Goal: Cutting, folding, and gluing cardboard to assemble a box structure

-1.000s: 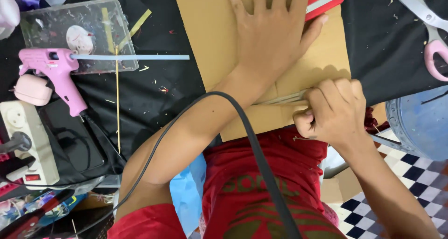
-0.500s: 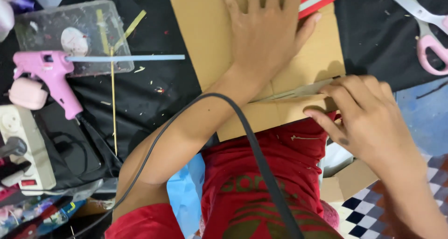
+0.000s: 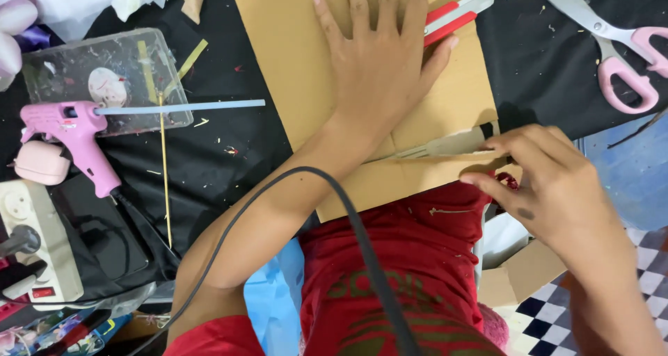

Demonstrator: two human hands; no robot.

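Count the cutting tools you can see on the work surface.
2: pink-handled scissors at the top right, and a red utility knife by the left hand. Others may be hidden.

A second ago the right hand (image 3: 550,182) is a tight fist at the near right corner of the cardboard sheet (image 3: 306,71), gripping a thin blade laid along the cut line. Now that fist is undone: the fingers are spread and loose, the fingertips (image 3: 504,144) only lightly touching the right end of the narrow cardboard strip (image 3: 445,146) that lies along the cut. The hand also sits further to the right, beyond the sheet's edge. Whether the blade is still under the fingers is hard to tell.
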